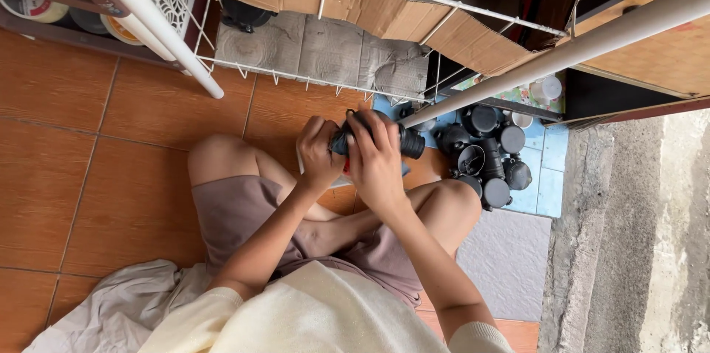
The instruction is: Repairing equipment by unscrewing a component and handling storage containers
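Hands both on one black cylindrical fitting (377, 142), held over the lap of a person sitting cross-legged on the tile floor (89, 146). Left hand (319, 155) closed around its left end; right hand (376, 159) wrapped over the top, fingers curled tight. End cap of the fitting sticks out just right of the right hand. Small red bit shows under the fitting, can't tell what. Pile of similar black fittings (484, 153) lies right of the held fitting, on a blue mat (551, 175). Looks like one piece in hand, roughly a dozen waiting in the pile; can't tell which are finished. White wire rack (318, 72) with cardboard stands beyond the fitting; white pipe (562, 53) crosses above the pile.
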